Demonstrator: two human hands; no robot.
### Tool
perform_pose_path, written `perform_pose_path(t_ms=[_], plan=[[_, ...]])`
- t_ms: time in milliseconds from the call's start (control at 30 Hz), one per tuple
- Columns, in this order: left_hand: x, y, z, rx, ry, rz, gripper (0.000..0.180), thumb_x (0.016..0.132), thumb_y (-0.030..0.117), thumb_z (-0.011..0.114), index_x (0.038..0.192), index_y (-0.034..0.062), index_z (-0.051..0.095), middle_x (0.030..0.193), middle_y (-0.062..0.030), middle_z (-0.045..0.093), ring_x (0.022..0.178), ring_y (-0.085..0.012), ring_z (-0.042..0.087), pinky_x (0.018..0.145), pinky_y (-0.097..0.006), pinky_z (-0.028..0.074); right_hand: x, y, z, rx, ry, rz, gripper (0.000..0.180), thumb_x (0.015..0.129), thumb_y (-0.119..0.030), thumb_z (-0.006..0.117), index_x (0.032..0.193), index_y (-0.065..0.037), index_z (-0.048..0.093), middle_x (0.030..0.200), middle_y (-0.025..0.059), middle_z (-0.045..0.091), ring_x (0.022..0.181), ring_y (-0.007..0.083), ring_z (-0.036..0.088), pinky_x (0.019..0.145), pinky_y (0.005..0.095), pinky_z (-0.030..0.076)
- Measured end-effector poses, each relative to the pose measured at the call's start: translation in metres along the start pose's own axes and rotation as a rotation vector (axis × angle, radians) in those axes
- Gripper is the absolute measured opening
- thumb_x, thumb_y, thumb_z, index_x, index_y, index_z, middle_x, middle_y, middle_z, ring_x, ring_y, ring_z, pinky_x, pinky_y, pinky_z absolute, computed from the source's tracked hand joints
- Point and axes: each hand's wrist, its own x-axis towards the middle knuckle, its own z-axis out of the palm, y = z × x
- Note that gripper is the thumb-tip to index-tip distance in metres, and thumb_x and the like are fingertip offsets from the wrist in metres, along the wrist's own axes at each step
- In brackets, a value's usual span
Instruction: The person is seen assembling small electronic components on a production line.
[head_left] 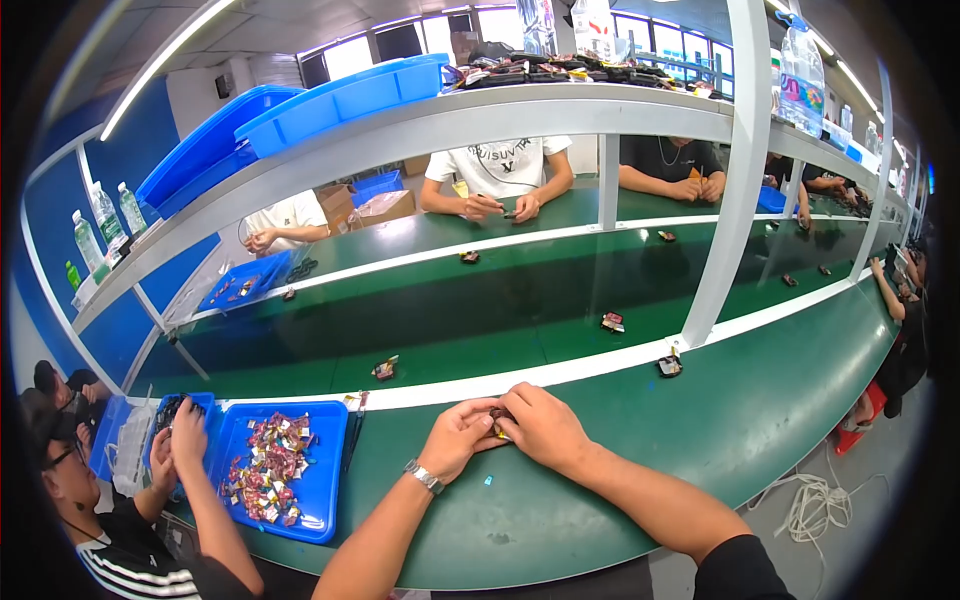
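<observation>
Above the green worktop (pixel 600 510), my left hand (pixel 455 440) and my right hand (pixel 545 430) meet with fingers closed around one small dark piece (pixel 499 428). Its yellowish edge shows below my fingertips; the rest is hidden, so its exact kind cannot be made out. A small light-blue scrap (pixel 488 480) lies just below my hands. To the left, a blue tray (pixel 335 480) holds a heap of small reddish parts (pixel 265 465) with white and yellow tabs. A small dark piece with tabs (pixel 670 365) sits beyond my right hand, beside the white rail.
Further small pieces (pixel 612 322) lie on the green conveyor belt (pixel 500 345) beyond the white rail (pixel 430 394). A metal post (pixel 728 190) carries a shelf with blue bins (pixel 345 100). A co-worker (pixel 185 450) works close on my left; others sit opposite. Coiled white cable (pixel 815 510) lies on the floor.
</observation>
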Motion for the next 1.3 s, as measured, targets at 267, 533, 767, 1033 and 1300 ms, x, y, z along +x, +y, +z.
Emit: perform_pose_path(t_ms=[267, 533, 767, 1033, 1300], plan=[[0.000, 0.002, 0.002, -0.062, 0.034, 0.015, 0.029, 0.098, 0.008, 0.051, 0.126, -0.0012, 0.050, 0.113, -0.0111, 0.064, 0.103, -0.0205, 0.064, 0.090, -0.037, 0.055, 0.005, 0.009, -0.002, 0.091, 0.049, -0.224, 0.013, 0.078, -0.007, 0.070, 0.088, -0.006, 0.062, 0.100, 0.0062, 0.059, 0.094, 0.0259, 0.058, 0.078, 0.0361, 0.051], [0.001, -0.001, 0.002, -0.011, 0.029, -0.001, 0.031, 0.098, 0.008, 0.051, 0.128, 0.0000, 0.049, 0.114, -0.0105, 0.064, 0.103, -0.0193, 0.064, 0.090, -0.035, 0.054, 0.002, 0.021, -0.007, 0.161, -0.065, -0.153, 0.012, 0.079, -0.011, 0.072, 0.090, -0.010, 0.068, 0.112, 0.0052, 0.057, 0.109, 0.0272, 0.052, 0.089, 0.0374, 0.047], [-0.002, 0.001, -0.001, -0.010, -0.082, 0.023, 0.040, 0.093, 0.000, 0.055, 0.131, 0.0000, 0.046, 0.121, -0.0114, 0.061, 0.108, -0.0192, 0.062, 0.092, -0.035, 0.054, 0.002, 0.015, -0.009, 0.242, -0.103, 0.007, 0.010, 0.084, -0.015, 0.066, 0.089, -0.007, 0.069, 0.120, 0.0060, 0.058, 0.116, 0.0254, 0.050, 0.093, 0.0367, 0.046], [-0.001, -0.001, -0.005, -0.039, -0.083, -0.024, 0.036, 0.095, 0.006, 0.056, 0.129, -0.0004, 0.047, 0.117, -0.0114, 0.062, 0.105, -0.0205, 0.064, 0.090, -0.035, 0.055, 0.001, 0.017, -0.016, 0.395, -0.188, -0.050, 0.012, 0.082, -0.014, 0.067, 0.093, -0.009, 0.071, 0.122, 0.0056, 0.059, 0.115, 0.0278, 0.050, 0.098, 0.0389, 0.043], [0.000, -0.001, -0.005, -0.090, -0.083, 0.010, 0.032, 0.097, 0.008, 0.052, 0.127, 0.0000, 0.049, 0.116, -0.0117, 0.063, 0.104, -0.0201, 0.064, 0.090, -0.035, 0.055, -0.006, 0.011, -0.005, 0.275, -0.026, -0.016, 0.012, 0.083, -0.014, 0.068, 0.093, -0.007, 0.071, 0.120, 0.0058, 0.058, 0.115, 0.0261, 0.051, 0.092, 0.0370, 0.047]])
